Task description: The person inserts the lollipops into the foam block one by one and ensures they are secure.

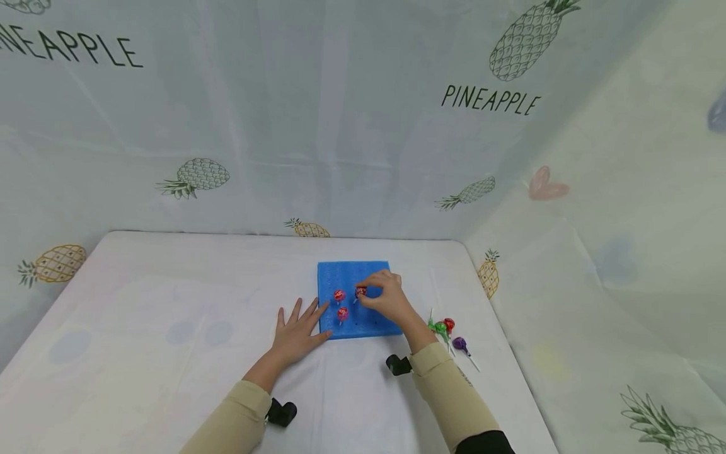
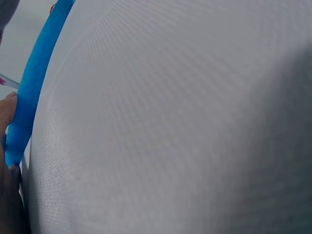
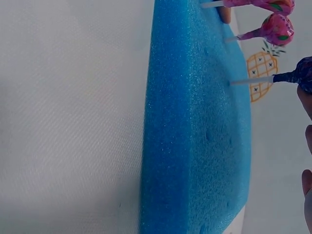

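Observation:
A blue foam board (image 1: 368,325) lies on the white table, with small holes in its top. Two pink-red lollipops (image 1: 339,295) stand in its left half, sticks down in the foam; the right wrist view shows their pink wrappers (image 3: 278,30). My right hand (image 1: 390,297) is over the board and pinches the head of a dark-wrapped lollipop (image 3: 304,74) between thumb and fingertips. That lollipop's white stick (image 3: 253,80) points down, its end right at the foam. My left hand (image 1: 296,337) is spread flat, fingertips and thumb resting along the board's left edge.
Right of the board, by the right forearm, lie several loose lollipops: green (image 1: 440,327), red (image 1: 450,323) and purple (image 1: 460,343). A black wrist camera (image 1: 282,413) juts from the left cuff and another (image 1: 398,365) from the right. Pineapple-print cloth (image 1: 340,126) hangs behind the table.

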A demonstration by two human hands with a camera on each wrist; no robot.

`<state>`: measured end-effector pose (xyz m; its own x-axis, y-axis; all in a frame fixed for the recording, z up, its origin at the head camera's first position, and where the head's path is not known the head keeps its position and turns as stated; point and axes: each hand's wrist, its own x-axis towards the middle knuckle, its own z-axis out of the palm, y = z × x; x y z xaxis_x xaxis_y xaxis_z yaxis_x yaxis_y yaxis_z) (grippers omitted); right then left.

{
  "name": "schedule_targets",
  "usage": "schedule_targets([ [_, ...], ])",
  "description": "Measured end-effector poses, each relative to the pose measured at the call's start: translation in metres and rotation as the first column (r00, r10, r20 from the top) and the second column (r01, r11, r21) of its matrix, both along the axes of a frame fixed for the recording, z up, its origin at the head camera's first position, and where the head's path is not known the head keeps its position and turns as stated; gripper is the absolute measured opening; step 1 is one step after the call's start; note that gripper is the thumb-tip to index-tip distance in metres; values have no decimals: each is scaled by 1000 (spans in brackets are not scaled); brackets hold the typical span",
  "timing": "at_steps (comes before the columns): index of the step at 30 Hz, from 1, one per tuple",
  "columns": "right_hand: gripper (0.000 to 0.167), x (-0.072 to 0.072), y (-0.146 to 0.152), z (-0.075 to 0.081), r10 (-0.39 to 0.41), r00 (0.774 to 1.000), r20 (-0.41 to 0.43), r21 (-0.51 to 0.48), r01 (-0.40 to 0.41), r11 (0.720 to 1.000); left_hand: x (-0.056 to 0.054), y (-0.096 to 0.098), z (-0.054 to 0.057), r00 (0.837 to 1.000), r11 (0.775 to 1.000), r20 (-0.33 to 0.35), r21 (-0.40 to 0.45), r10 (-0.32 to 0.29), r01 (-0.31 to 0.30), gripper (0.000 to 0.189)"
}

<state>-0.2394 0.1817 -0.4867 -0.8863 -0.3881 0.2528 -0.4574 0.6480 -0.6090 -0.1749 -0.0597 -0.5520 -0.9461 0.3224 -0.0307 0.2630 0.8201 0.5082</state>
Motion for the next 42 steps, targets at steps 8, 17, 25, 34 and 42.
schedule_targets([
  [8,25,-1,-1,-2,3,1000,13,0,-3,1000,-1,0,-2,1000,1000,6,-8,1,-1,72],
  [17,24,-2,-2,-3,-26,999,45,2,26,1000,-1,-1,0,1000,1000,19,-18,2,-1,72],
  [25,18,-3,-2,-3,-13,999,43,-4,13,1000,-2,0,-3,1000,1000,22,-22,-2,3,73],
  [34,22,-3,-3,-2,-19,998,54,-1,20,1000,-2,0,-2,1000,1000,15,-19,-4,5,72],
  [42,22,-3,-3,-4,-38,997,62,-5,38,999,-2,0,-1,1000,1000,11,-28,-5,6,72],
])
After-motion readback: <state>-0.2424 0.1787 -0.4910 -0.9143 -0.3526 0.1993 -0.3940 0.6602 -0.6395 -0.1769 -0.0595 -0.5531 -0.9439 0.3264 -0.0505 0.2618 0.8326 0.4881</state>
